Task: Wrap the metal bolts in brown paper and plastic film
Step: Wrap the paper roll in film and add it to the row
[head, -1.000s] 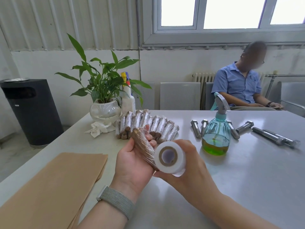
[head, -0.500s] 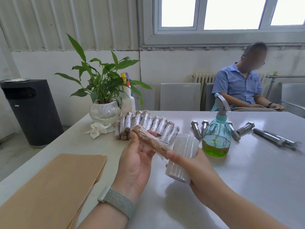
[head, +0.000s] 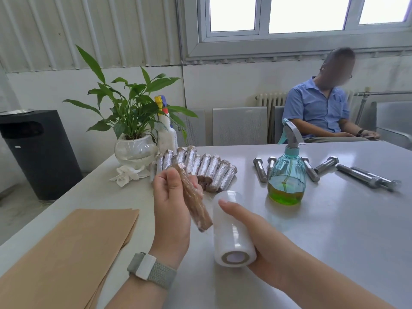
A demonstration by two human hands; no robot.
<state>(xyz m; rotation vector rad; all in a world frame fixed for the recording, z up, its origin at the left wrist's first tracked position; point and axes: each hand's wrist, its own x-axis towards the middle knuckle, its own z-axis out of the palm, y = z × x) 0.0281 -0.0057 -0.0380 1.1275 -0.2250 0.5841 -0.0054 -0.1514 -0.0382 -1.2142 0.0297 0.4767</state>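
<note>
My left hand (head: 171, 210) grips a bolt (head: 193, 198) already rolled in brown paper and covered with clear film, holding it tilted, upper end away from me and lower end toward the roll. My right hand (head: 265, 239) is curled round a roll of plastic film (head: 231, 230), thumb lying along its top, the cardboard core facing me. The two hands are close together, the lower end of the wrapped bolt just beside the roll; whether they touch cannot be told. A watch (head: 151, 269) sits on my left wrist.

Beyond my left hand, a row of wrapped bolts (head: 207, 169) lies side by side on the worktop (head: 334, 230). To the left of my left hand lies a stack of brown paper (head: 66, 257). Beyond my right hand stands a spray bottle (head: 287, 175) holding green liquid, with bare bolts (head: 365, 177) lying behind it and to its right.

Farther off to the left of my hands: a potted plant (head: 131, 121), a white spray bottle (head: 167, 132) beside it and a crumpled tissue (head: 127, 175) in front of it. A black bin (head: 38, 152) stands on the floor to the left of the worktop. A person in a blue shirt (head: 318, 112) sits behind the worktop.
</note>
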